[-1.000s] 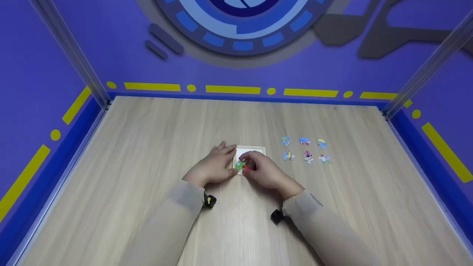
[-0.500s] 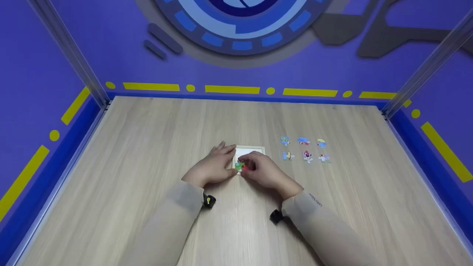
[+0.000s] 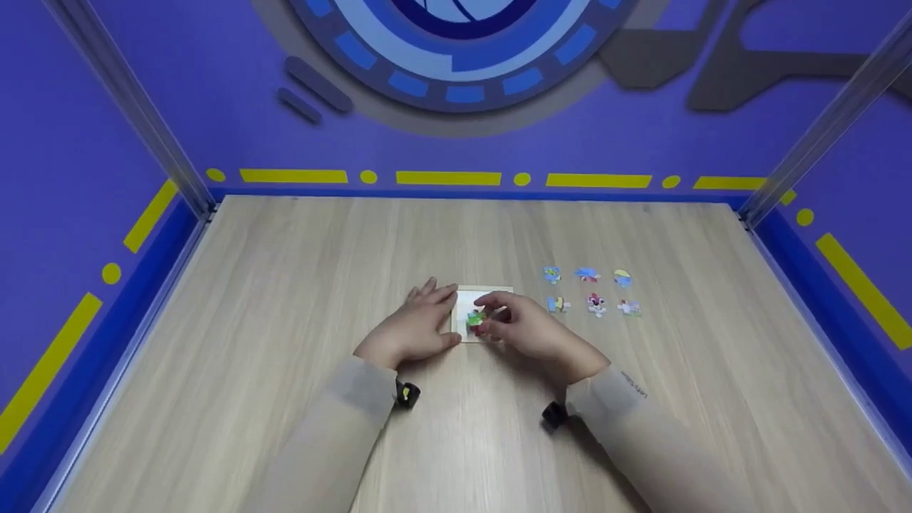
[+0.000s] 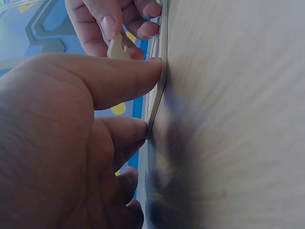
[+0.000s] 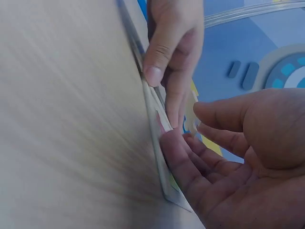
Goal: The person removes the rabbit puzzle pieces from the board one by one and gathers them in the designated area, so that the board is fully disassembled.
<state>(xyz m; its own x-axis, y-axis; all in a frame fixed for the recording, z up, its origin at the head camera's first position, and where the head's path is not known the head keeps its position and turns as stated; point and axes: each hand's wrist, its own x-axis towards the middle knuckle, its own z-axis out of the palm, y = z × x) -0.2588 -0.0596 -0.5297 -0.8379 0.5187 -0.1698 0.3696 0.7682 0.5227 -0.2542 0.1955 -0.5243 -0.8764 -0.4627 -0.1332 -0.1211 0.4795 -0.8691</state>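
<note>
A small wooden puzzle tray (image 3: 462, 303) with a white floor lies mid-table. My left hand (image 3: 413, 322) rests along its left side, fairly straight thumb and fingers touching the edge; in the left wrist view the thumb (image 4: 128, 78) meets the pale tray rim. My right hand (image 3: 531, 328) pinches a green and red puzzle piece (image 3: 476, 322) between thumb and fingers, over the tray's lower left part. In the left wrist view the wooden side of this piece (image 4: 116, 49) shows tilted above the tray. My right hand covers the tray's right part.
Several loose puzzle pieces lie in two rows right of the tray, among them a pink character piece (image 3: 596, 304) and a blue and yellow one (image 3: 622, 277). Purple-blue walls (image 3: 456, 153) border the wooden table (image 3: 299, 271) at back and sides.
The green and red piece has come away from the tray's lower left corner, tilted and shifted rightward in my right hand. My left hand stays at the tray's edge.
</note>
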